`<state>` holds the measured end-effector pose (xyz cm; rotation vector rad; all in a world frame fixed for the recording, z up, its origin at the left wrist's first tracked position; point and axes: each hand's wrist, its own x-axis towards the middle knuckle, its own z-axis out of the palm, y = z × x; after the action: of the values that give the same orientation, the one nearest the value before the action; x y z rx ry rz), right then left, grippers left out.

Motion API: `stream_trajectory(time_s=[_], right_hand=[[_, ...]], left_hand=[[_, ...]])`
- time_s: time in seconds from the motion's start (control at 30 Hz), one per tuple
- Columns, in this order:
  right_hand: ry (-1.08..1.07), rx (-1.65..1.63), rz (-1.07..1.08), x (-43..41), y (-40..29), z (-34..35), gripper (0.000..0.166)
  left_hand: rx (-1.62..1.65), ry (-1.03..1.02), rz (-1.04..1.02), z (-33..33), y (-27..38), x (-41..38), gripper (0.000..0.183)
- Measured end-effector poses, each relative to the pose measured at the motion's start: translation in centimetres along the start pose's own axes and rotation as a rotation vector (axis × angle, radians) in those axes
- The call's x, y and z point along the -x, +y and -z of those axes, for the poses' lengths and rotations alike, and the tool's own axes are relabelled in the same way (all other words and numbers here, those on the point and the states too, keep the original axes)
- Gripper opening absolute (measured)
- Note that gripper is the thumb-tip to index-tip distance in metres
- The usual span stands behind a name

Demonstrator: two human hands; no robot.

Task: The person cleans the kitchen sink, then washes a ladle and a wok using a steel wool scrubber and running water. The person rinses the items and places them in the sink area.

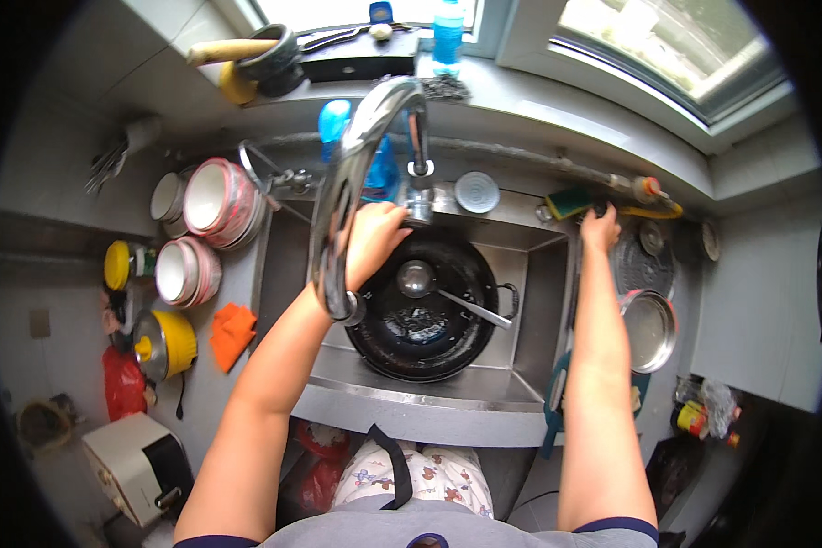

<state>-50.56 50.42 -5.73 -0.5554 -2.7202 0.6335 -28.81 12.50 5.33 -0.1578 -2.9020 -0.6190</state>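
Observation:
My left hand [377,236] is curled at the base of the chrome faucet [421,205]; any lever under its fingers is hidden. The tall spout arches in front of my left wrist. Below, a black wok [476,274] sits in the stainless steel sink [541,301], its inside wet. A metal ladle [416,279] lies in the wok, its handle sloping to the right rim. Beyond the sink's right edge, my right hand [599,229] has its fingers at a small dark thing, too small to name, beside a green and yellow sponge [567,203].
Stacked bowls [209,198], an orange cloth [233,335] and a yellow-sided appliance [168,346] stand left of the sink. A blue spray bottle [381,171] is behind the faucet. A round metal pan [649,332] lies beside my right forearm. A mortar [270,61] stands on the windowsill.

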Motion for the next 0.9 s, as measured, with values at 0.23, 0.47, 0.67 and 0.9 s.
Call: stream_trajectory(time_s=[0.23, 0.47, 0.67, 0.9], right_hand=[[0.245, -0.485, -0.043, 1.1, 2.2, 0.2, 0.033], [-0.472, -1.272, -0.617, 17.0, -0.5, 9.2, 0.043], [-0.736, -1.242, -0.479, 23.1, -1.3, 13.5, 0.054], [-1.180, -1.527, -0.751, 22.8, -0.4, 13.2, 0.050]], left_hand=[[-0.081, -0.219, -0.037, -2.3, -1.8, -2.1, 0.029], [0.358, 0.045, 0.173, -2.5, -2.5, -1.0, 0.026], [-0.080, 0.112, -0.176, -7.3, 1.5, -3.0, 0.020], [-0.093, 0.208, -0.142, -7.0, 1.9, -1.4, 0.024]])
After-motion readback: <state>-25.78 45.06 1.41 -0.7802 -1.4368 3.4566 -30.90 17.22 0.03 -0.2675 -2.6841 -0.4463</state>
